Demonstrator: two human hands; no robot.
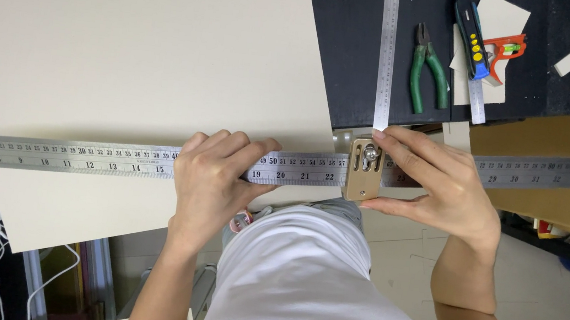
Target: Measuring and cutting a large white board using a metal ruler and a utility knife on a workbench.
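The left hand (215, 177) is pressing flat, fingers spread, on a long steel ruler (85, 156) that is lying across the near edge of a large pale cream board (141, 43); the right hand (433, 180) is pinching a small brass-coloured sliding stop with a silver thumbscrew (364, 169), thumb below and fingers above, just off the board's right corner; the ruler is running on past that hand and overhanging open floor on the right.

A second, narrower steel ruler (387, 50) is standing at right angles to the long one, its end meeting the brass stop, and is lying on the black table (355, 46); further right on the table, well apart from both hands, green-handled pliers (428, 69), a blue and yellow utility knife (472, 35) and a small orange-red square with a green level vial (507, 46) are resting on pale offcuts.

The likeliest trouble, as I judge it, is the long ruler pivoting; it is being held at one point only, and its overhanging ends are giving it leverage, so any push from the right hand on the stop could be swinging it off line. If the thumbscrew is loose, the stop could be creeping along the ruler and spoiling the setting; whether it is tight I cannot tell. The board itself is overhanging the table on the near side, so heavy downward pressure could be tipping or sliding it.
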